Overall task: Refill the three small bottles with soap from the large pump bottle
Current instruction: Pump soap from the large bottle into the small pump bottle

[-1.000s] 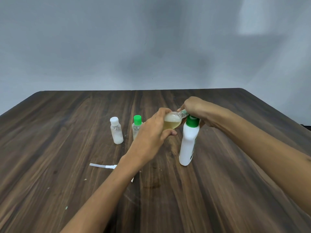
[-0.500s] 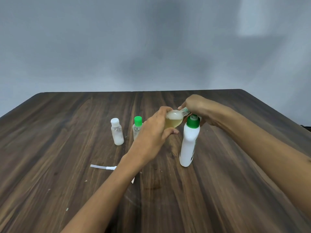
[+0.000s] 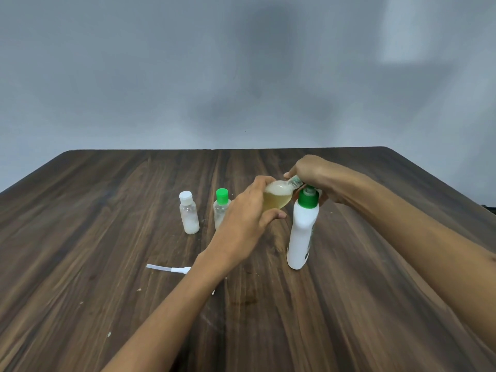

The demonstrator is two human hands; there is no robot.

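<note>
My left hand [image 3: 245,218] grips a small clear bottle [image 3: 277,196] holding yellowish foamy liquid, tilted on its side above the table. My right hand [image 3: 314,171] pinches that bottle's neck or cap end, just behind the green collar of the large white bottle [image 3: 302,232]. The large bottle stands upright with no pump on top. A small bottle with a white cap [image 3: 189,213] and a small bottle with a green cap [image 3: 221,206] stand upright to the left, the green-capped one partly hidden by my left hand.
A white pump tube [image 3: 167,269] lies on the dark wooden table [image 3: 107,237], partly under my left forearm. Small white specks dot the near left of the table. A grey wall rises behind the far edge.
The held bottle and both hands have shifted very slightly; the grip is the same. The standing bottles have not moved.
</note>
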